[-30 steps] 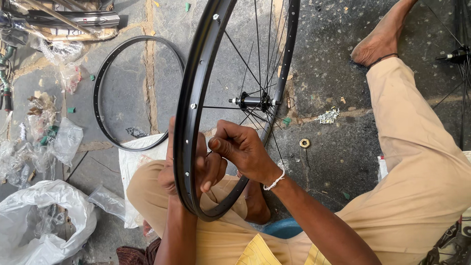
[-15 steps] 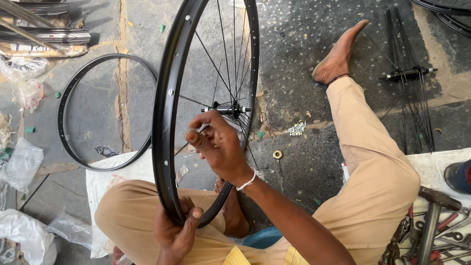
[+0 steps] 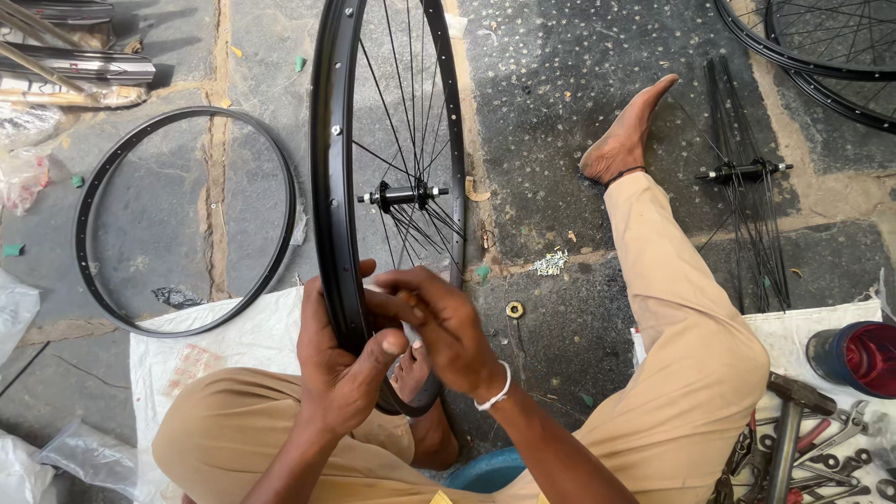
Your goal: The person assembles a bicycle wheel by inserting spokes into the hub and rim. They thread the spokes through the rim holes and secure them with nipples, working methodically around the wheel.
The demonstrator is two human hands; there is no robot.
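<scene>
A bare black rim (image 3: 182,219) lies flat on the concrete floor (image 3: 579,121) at the left. At the right lie a hub with loose spokes (image 3: 747,177) and, on a white cloth (image 3: 775,327), a hammer (image 3: 793,411) — near it spanners (image 3: 840,448) and a dark can (image 3: 854,357). A small nut (image 3: 514,309) lies on the floor, and clear plastic bags (image 3: 23,140) at the far left.

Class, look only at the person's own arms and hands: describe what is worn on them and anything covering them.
Both forearms are bare, with no sleeves or gloves in view. The right hand has a thin white band around the wrist. The left hand shows no ring, watch or band on what is visible.
</scene>
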